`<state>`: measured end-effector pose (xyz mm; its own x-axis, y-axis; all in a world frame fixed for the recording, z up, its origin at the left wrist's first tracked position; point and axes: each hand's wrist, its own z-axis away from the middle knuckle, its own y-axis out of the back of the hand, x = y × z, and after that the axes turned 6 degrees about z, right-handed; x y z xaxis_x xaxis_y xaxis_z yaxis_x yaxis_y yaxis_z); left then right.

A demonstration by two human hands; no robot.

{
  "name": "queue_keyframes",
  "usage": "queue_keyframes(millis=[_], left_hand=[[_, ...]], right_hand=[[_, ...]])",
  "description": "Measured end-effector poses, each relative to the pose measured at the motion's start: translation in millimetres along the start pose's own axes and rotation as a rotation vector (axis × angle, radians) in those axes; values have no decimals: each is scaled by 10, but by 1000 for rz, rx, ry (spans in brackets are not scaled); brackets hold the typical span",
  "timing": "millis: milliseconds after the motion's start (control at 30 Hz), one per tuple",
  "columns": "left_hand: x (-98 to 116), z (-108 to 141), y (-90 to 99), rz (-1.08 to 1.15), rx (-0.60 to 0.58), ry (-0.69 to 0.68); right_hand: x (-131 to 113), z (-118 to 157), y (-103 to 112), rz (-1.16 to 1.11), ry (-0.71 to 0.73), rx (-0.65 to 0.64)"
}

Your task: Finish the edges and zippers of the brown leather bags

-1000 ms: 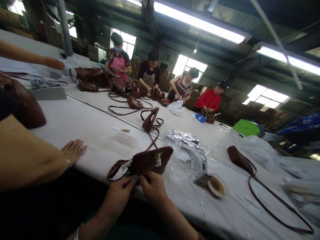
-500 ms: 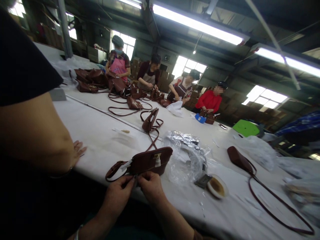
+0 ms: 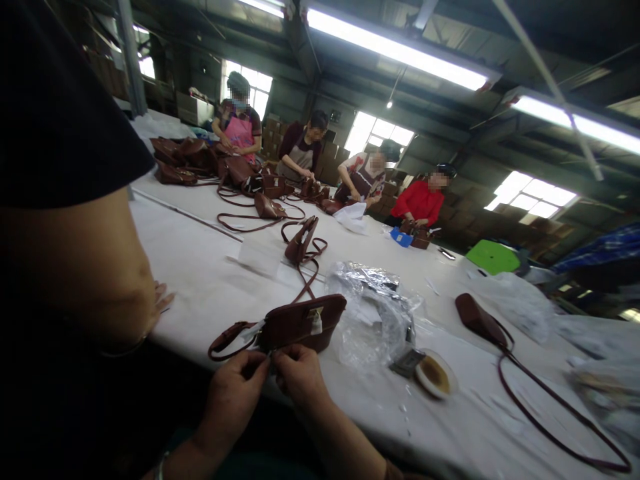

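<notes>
A dark brown handbag (image 3: 295,323) stands near the table's front edge, with a gold clasp and a white wrapped piece hanging on its front. Just below it, my left hand (image 3: 237,383) and my right hand (image 3: 300,373) meet fingertip to fingertip. Both are closed in a pinch on something small at the bag's lower edge, too hidden by the fingers to name. The bag's strap (image 3: 225,343) loops out at its left, beside a white tag. Behind it, a second brown bag (image 3: 300,241) stands with its strap trailing forward.
Crumpled clear plastic (image 3: 375,313) lies right of the bag, near a small grey block (image 3: 407,362) and a round dish (image 3: 434,375) of brown stuff. Farther right is another brown bag (image 3: 477,320). A co-worker's arm (image 3: 95,267) leans in at left. Several people work across the table.
The co-worker at my left has leaned farther in, the arm shifting right. My hands stay pinched together beneath the bag, moving only slightly.
</notes>
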<state>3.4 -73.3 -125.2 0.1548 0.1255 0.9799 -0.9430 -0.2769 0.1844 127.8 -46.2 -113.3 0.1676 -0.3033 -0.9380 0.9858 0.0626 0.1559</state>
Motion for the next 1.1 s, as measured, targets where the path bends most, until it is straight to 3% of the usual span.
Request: queue_keyframes(millis=[233, 400, 500, 600, 767, 867, 1100], left_hand=[[-8, 75, -22, -67, 21, -288], [8, 98, 5, -58, 9, -326], [-44, 68, 29, 38, -29, -183], [-89, 37, 54, 268, -93, 128], [-12, 49, 66, 701, -340, 519], [51, 56, 67, 762, -371, 601], [83, 35, 66, 709, -360, 582]], right_hand=[[-46, 1, -32, 28, -35, 28], [-59, -12, -22, 89, 18, 39], [-71, 1, -12, 90, 37, 20], [-79, 16, -5, 129, 41, 21], [-62, 17, 22, 167, 135, 19], [-64, 33, 45, 242, 194, 32], [-126, 123, 71, 531, 380, 80]])
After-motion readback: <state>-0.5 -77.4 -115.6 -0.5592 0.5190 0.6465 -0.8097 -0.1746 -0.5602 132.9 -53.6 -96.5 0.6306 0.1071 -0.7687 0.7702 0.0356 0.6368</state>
